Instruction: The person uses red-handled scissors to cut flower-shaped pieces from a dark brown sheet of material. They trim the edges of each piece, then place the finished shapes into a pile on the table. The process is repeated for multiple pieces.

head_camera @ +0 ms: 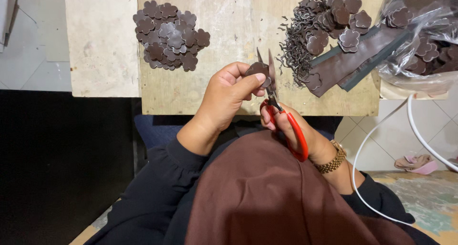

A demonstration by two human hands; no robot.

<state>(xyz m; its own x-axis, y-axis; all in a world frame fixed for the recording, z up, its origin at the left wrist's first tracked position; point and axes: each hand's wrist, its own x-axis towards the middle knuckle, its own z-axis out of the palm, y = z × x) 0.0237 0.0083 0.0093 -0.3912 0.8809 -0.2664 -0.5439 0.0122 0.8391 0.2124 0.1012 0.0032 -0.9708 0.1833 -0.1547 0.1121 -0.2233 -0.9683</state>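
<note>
Brown leather flower piece (257, 69) sits pinched in the left hand (228, 94) while the right hand (292, 126) grips red-handled scissors (279, 104), blades parted mid-trim; judging so, turning it should come next, finished pile (169, 35) at ten o'clock.

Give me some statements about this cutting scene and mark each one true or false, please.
1. The right hand holds scissors with red handles. True.
2. The left hand pinches a small dark piece at the blades. True.
3. The pile of flower shapes on the left of the board is white. False: they are dark brown.
4. A watch sits on the left wrist. False: it is on the right wrist.
5. A clear plastic bag lies at the right. True.
</note>
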